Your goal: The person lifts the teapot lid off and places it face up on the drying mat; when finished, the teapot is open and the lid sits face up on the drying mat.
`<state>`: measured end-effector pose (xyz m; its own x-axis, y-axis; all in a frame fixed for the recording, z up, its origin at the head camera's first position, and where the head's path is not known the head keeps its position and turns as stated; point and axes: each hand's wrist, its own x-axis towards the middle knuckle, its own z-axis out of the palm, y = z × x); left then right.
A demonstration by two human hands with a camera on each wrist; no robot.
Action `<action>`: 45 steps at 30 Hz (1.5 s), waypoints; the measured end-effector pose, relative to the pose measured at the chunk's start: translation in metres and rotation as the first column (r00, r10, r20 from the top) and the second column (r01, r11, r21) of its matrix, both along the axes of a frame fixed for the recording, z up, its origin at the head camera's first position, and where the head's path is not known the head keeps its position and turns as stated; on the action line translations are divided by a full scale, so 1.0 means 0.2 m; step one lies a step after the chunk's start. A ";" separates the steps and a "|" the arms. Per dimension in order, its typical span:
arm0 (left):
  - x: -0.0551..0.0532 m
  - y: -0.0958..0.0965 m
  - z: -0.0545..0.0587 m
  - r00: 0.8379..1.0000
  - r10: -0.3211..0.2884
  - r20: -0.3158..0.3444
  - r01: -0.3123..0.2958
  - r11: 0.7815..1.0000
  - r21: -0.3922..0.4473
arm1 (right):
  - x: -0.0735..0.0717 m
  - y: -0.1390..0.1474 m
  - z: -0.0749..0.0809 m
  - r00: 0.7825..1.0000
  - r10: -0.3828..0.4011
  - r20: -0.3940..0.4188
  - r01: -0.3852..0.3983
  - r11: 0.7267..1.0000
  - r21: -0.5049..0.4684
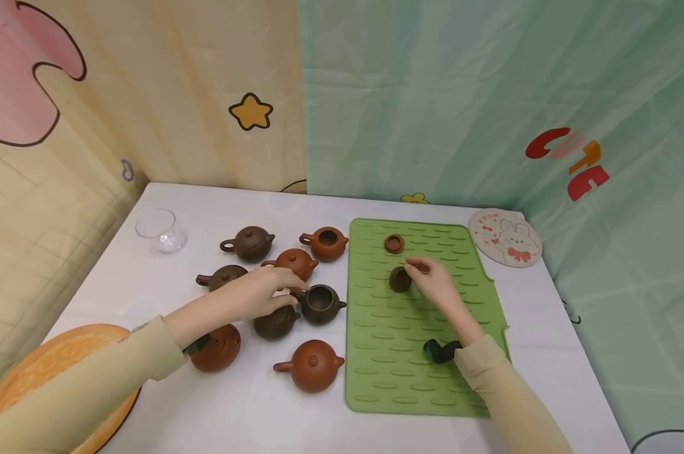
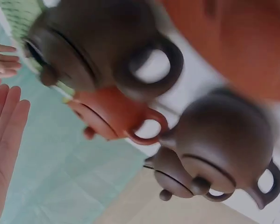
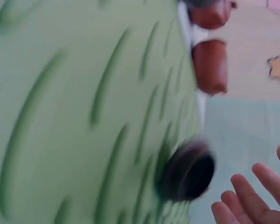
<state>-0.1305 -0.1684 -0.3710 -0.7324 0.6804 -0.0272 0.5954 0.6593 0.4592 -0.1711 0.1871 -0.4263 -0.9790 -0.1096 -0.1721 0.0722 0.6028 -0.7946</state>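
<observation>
My left hand (image 1: 262,293) hovers over the group of teapots, fingertips by the handle of a dark lidless teapot (image 1: 320,305). Its fingers look straight and hold nothing in the left wrist view. A dark lidded teapot (image 1: 275,323) sits just below it, partly covered. On the green mat (image 1: 376,359), a dark teapot lid (image 1: 400,279) lies with its hollow side showing. Beside this lid is my right hand (image 1: 435,284); in the right wrist view its spread fingers (image 3: 246,193) are apart from the lid. A reddish lid (image 1: 394,244) lies farther back.
A reddish lidless teapot (image 1: 328,243) stands behind. Several lidded teapots surround the left arm, including a red one (image 1: 313,366) in front. A clear glass (image 1: 163,232) is at back left, a round rabbit coaster (image 1: 505,238) at back right, an orange round mat (image 1: 64,356) at front left.
</observation>
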 end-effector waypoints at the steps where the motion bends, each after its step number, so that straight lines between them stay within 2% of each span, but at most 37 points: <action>1: 0.04 -0.01 0.01 1.000 -0.012 -0.018 0.012 1.000 0.013 | 0.01 -0.01 0.01 1.000 0.009 -0.017 -0.009 1.000 -0.004; 4: 0.18 -0.03 0.02 0.999 -0.028 -0.030 0.030 0.998 0.051 | 0.07 -0.06 0.06 0.996 0.064 -0.063 -0.065 0.998 -0.025; 8: 0.33 -0.05 -0.03 1.000 -0.006 -0.010 0.007 0.994 0.107 | 0.18 -0.18 0.09 0.980 0.173 -0.103 -0.181 0.980 -0.079; 13: 0.45 -0.07 -0.17 0.999 0.037 -0.023 -0.033 0.986 0.165 | 0.33 -0.34 0.08 0.921 0.362 -0.144 -0.380 0.915 -0.132; 15: 0.47 -0.06 -0.22 0.998 0.055 -0.022 -0.050 0.981 0.185 | 0.38 -0.39 0.06 0.888 0.432 -0.156 -0.452 0.881 -0.141; 17: 0.48 -0.06 -0.26 0.997 0.073 -0.013 -0.069 0.976 0.205 | 0.41 -0.43 0.05 0.855 0.487 -0.177 -0.508 0.855 -0.102; 20: 0.48 -0.05 -0.29 0.996 0.085 0.039 -0.091 0.970 0.224 | 0.46 -0.48 0.03 0.785 0.581 -0.215 -0.595 0.803 -0.005; 23: 0.47 -0.05 -0.31 0.993 0.085 0.078 -0.101 0.967 0.235 | 0.48 -0.53 0.00 0.699 0.663 -0.268 -0.661 0.742 0.111; 26: 0.46 -0.05 -0.31 0.992 0.081 0.097 -0.102 0.965 0.241 | 0.49 -0.56 -0.02 0.631 0.707 -0.319 -0.692 0.699 0.181; 29: 0.45 -0.05 -0.31 0.992 0.084 0.097 -0.105 0.967 0.232 | 0.50 -0.58 -0.02 0.578 0.731 -0.363 -0.705 0.671 0.230; 30: 0.45 -0.05 -0.31 0.991 0.085 0.101 -0.107 0.967 0.232 | 0.51 -0.58 -0.02 0.568 0.733 -0.374 -0.705 0.668 0.239; 33: 0.45 -0.05 -0.32 0.991 0.086 0.101 -0.107 0.969 0.222 | 0.52 -0.59 -0.03 0.557 0.737 -0.383 -0.701 0.664 0.260; 40: 0.44 -0.04 -0.31 0.987 0.102 0.127 -0.131 0.961 0.244 | 0.52 -0.60 -0.02 0.579 0.723 -0.378 -0.689 0.681 0.247; 42: 0.44 -0.04 -0.30 0.984 0.106 0.141 -0.138 0.960 0.244 | 0.52 -0.59 -0.02 0.600 0.707 -0.374 -0.689 0.694 0.208; 43: 0.43 -0.04 -0.30 0.984 0.106 0.145 -0.139 0.961 0.241 | 0.52 -0.59 -0.02 0.618 0.694 -0.370 -0.688 0.705 0.174; 44: 0.43 -0.04 -0.30 0.983 0.105 0.151 -0.139 0.962 0.236 | 0.51 -0.58 -0.01 0.639 0.677 -0.364 -0.684 0.717 0.133; 45: 0.43 -0.04 -0.30 0.982 0.105 0.156 -0.140 0.962 0.233 | 0.51 -0.57 -0.01 0.674 0.652 -0.347 -0.678 0.733 0.059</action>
<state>-0.0445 -0.1768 -0.4308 -0.8112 0.5844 0.0180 0.4348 0.5823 0.6869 -0.0692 0.0721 -0.4288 -0.6361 -0.7522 0.1719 -0.5927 0.3337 -0.7331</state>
